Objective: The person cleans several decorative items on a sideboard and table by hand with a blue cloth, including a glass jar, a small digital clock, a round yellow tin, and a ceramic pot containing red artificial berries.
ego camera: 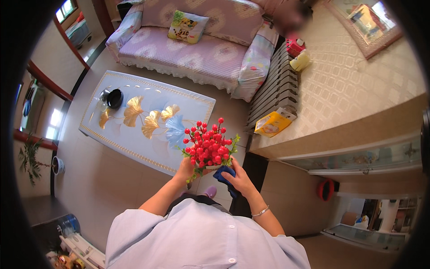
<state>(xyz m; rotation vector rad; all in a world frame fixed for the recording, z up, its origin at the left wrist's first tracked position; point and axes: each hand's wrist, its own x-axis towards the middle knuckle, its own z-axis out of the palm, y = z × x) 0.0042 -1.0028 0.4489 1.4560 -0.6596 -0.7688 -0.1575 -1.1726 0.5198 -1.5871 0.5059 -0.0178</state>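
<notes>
A bunch of artificial red berries [210, 144] with small green leaves [193, 176] is up in front of my body. My left hand [186, 169] grips it from below on the left; its base is mostly hidden by the berries and my fingers. In my right hand [240, 180] is a folded dark blue cloth [224, 174], bunched under the thumb. The fingertips of that hand reach the right side of the bunch. Whether they press on it cannot be made out.
Beyond the berries stands a coffee table [141, 154] with a ginkgo-leaf cover and a black bowl-like dish [115, 98]. Past it is a sofa [215, 60] with a tiger cushion [188, 27]. A radiator [277, 84] and yellow package [273, 122] are rightward; a potted plant [58, 165] stands left.
</notes>
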